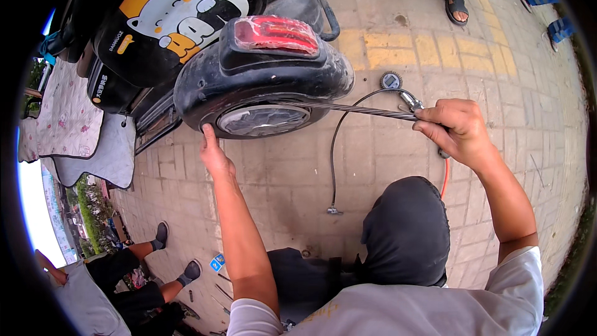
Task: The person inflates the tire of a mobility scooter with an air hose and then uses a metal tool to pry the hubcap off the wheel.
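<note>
A black scooter's rear wheel, with a dark tyre [189, 126] around a shiny metal hub [264, 120], faces me. My left hand [217, 157] is at the tyre's lower left edge, one digit pressed on the sidewall and the other fingers mostly hidden. In my right hand [457, 129] is one end of a long metal tyre lever [373, 111], its shaft ridged as if twisted. The lever runs leftward, and its far end reaches the upper rim of the wheel, where the tip is hard to make out.
Behind the lever, an air hose with a round gauge [391, 81] lies on the paving [286, 193]. The scooter's red tail light [277, 34] sits above the wheel. Someone in dark shorts [134, 295] is at lower left, near scattered tools. Sandalled feet [455, 5] stand at the far side.
</note>
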`<control>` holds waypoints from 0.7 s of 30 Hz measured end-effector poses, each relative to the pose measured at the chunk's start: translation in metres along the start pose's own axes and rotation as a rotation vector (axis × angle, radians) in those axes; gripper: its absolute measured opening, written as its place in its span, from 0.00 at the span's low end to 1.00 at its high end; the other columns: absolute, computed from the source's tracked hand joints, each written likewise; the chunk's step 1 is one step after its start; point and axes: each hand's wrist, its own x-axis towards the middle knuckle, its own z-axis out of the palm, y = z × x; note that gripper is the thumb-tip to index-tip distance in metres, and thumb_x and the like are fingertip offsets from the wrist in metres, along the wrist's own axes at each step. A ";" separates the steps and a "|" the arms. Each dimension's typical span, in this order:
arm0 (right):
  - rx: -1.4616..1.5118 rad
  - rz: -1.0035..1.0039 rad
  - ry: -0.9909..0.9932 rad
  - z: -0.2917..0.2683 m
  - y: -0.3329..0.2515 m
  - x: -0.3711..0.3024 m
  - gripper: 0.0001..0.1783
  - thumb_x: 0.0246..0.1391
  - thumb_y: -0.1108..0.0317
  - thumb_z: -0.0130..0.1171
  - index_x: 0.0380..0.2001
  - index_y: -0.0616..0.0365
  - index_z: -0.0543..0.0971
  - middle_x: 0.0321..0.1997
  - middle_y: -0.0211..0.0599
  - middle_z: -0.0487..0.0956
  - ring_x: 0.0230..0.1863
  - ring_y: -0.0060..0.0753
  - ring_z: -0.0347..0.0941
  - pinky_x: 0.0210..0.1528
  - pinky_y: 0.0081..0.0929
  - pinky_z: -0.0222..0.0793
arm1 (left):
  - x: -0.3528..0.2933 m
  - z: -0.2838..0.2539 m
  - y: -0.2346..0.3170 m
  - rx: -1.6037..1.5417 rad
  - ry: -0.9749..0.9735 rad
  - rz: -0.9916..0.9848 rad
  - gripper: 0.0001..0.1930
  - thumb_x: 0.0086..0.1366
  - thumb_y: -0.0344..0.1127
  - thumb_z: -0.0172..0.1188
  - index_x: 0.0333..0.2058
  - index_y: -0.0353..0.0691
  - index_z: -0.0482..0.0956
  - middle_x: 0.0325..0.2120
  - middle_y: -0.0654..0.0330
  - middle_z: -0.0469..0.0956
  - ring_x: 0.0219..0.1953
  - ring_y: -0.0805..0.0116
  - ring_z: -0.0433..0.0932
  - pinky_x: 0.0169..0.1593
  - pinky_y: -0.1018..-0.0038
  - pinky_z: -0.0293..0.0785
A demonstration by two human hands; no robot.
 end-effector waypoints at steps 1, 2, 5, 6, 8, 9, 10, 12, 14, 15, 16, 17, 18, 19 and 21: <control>0.036 0.031 0.020 0.009 0.008 -0.005 0.08 0.40 0.71 0.69 0.27 0.59 0.81 0.19 0.34 0.76 0.19 0.34 0.71 0.20 0.27 0.65 | -0.005 0.005 0.002 -0.008 0.005 0.035 0.36 0.62 0.53 0.57 0.55 0.24 0.63 0.57 0.51 0.65 0.59 0.62 0.63 0.63 0.70 0.49; 0.065 0.061 0.023 0.014 0.014 -0.009 0.08 0.41 0.70 0.69 0.26 0.59 0.81 0.19 0.34 0.76 0.19 0.34 0.71 0.20 0.27 0.65 | -0.011 0.008 0.002 -0.016 0.011 0.071 0.34 0.63 0.52 0.57 0.54 0.23 0.65 0.56 0.52 0.67 0.58 0.62 0.65 0.62 0.70 0.52; 0.140 0.080 0.036 0.023 0.033 -0.008 0.08 0.42 0.70 0.69 0.26 0.59 0.81 0.20 0.34 0.77 0.19 0.34 0.71 0.21 0.27 0.65 | -0.034 0.013 -0.007 -0.025 0.167 0.097 0.28 0.64 0.46 0.57 0.53 0.28 0.68 0.52 0.54 0.70 0.53 0.64 0.67 0.60 0.69 0.55; 0.145 0.064 0.032 0.025 0.039 -0.008 0.07 0.42 0.70 0.69 0.26 0.59 0.81 0.20 0.34 0.77 0.19 0.34 0.72 0.21 0.27 0.65 | -0.050 0.024 -0.007 0.213 0.124 0.258 0.26 0.63 0.44 0.58 0.53 0.31 0.69 0.51 0.54 0.70 0.52 0.63 0.67 0.59 0.67 0.56; 0.122 0.032 0.019 0.020 0.044 -0.005 0.07 0.42 0.70 0.69 0.26 0.59 0.81 0.20 0.34 0.77 0.20 0.34 0.72 0.20 0.27 0.65 | -0.078 0.056 0.010 0.668 0.006 0.574 0.23 0.60 0.40 0.61 0.51 0.35 0.72 0.49 0.55 0.71 0.51 0.60 0.67 0.58 0.64 0.56; 0.112 0.003 -0.001 0.018 0.042 0.003 0.07 0.42 0.70 0.69 0.26 0.59 0.81 0.20 0.35 0.77 0.20 0.34 0.72 0.20 0.27 0.65 | -0.081 0.062 0.025 0.852 -0.040 0.695 0.21 0.59 0.38 0.61 0.50 0.37 0.72 0.48 0.55 0.71 0.51 0.59 0.67 0.57 0.63 0.56; 0.103 -0.037 -0.021 0.017 0.040 0.012 0.07 0.42 0.70 0.69 0.26 0.58 0.81 0.20 0.35 0.77 0.20 0.34 0.72 0.20 0.27 0.65 | -0.081 0.072 0.040 1.034 -0.080 0.817 0.20 0.57 0.36 0.61 0.49 0.38 0.73 0.48 0.56 0.72 0.52 0.58 0.66 0.57 0.63 0.57; 0.065 -0.106 -0.023 0.017 0.037 0.019 0.07 0.41 0.70 0.68 0.25 0.57 0.80 0.20 0.33 0.76 0.20 0.35 0.72 0.20 0.29 0.66 | -0.079 0.075 0.049 1.248 -0.154 0.975 0.20 0.55 0.34 0.62 0.48 0.39 0.74 0.47 0.56 0.72 0.51 0.55 0.65 0.55 0.61 0.58; 0.037 -0.149 -0.034 0.012 0.030 0.023 0.07 0.40 0.70 0.68 0.24 0.56 0.80 0.19 0.31 0.76 0.20 0.36 0.72 0.20 0.30 0.66 | -0.076 0.068 0.054 1.309 -0.216 1.051 0.21 0.53 0.34 0.63 0.48 0.39 0.74 0.48 0.53 0.71 0.51 0.51 0.65 0.55 0.59 0.57; 0.013 -0.168 -0.035 0.010 0.025 0.026 0.07 0.40 0.70 0.68 0.24 0.55 0.79 0.19 0.31 0.76 0.20 0.36 0.71 0.20 0.30 0.66 | -0.078 0.068 0.054 1.323 -0.217 1.044 0.21 0.54 0.33 0.62 0.48 0.39 0.73 0.48 0.53 0.70 0.51 0.51 0.65 0.55 0.59 0.58; -0.011 -0.187 -0.036 0.009 0.019 0.030 0.07 0.40 0.69 0.68 0.23 0.55 0.79 0.19 0.30 0.75 0.19 0.36 0.71 0.20 0.30 0.66 | -0.081 0.070 0.054 1.337 -0.218 1.036 0.21 0.54 0.33 0.62 0.48 0.39 0.73 0.48 0.52 0.70 0.51 0.51 0.65 0.54 0.59 0.58; -0.035 -0.206 -0.038 0.010 0.018 0.031 0.07 0.40 0.69 0.68 0.23 0.55 0.78 0.19 0.30 0.75 0.19 0.36 0.71 0.20 0.30 0.66 | -0.084 0.072 0.054 1.351 -0.219 1.028 0.21 0.54 0.33 0.62 0.48 0.39 0.73 0.48 0.52 0.70 0.51 0.51 0.65 0.54 0.59 0.58; -0.025 -0.199 -0.041 0.010 0.020 0.032 0.07 0.40 0.69 0.68 0.23 0.55 0.78 0.19 0.30 0.74 0.19 0.36 0.71 0.19 0.30 0.66 | -0.087 0.077 0.056 1.363 -0.212 0.988 0.21 0.54 0.33 0.62 0.48 0.39 0.73 0.48 0.52 0.69 0.51 0.51 0.64 0.54 0.58 0.58; -0.016 -0.193 -0.044 0.011 0.022 0.033 0.07 0.40 0.69 0.68 0.23 0.55 0.78 0.18 0.30 0.74 0.19 0.36 0.71 0.19 0.30 0.65 | -0.088 0.082 0.056 1.374 -0.204 0.948 0.22 0.53 0.33 0.62 0.48 0.39 0.73 0.48 0.51 0.69 0.51 0.51 0.64 0.54 0.58 0.57; 0.008 -0.172 -0.033 0.013 0.024 0.034 0.07 0.40 0.69 0.68 0.23 0.55 0.78 0.18 0.30 0.73 0.18 0.36 0.70 0.18 0.31 0.65 | -0.088 0.084 0.057 1.382 -0.203 0.917 0.22 0.53 0.32 0.61 0.49 0.39 0.73 0.47 0.51 0.69 0.51 0.51 0.64 0.55 0.58 0.57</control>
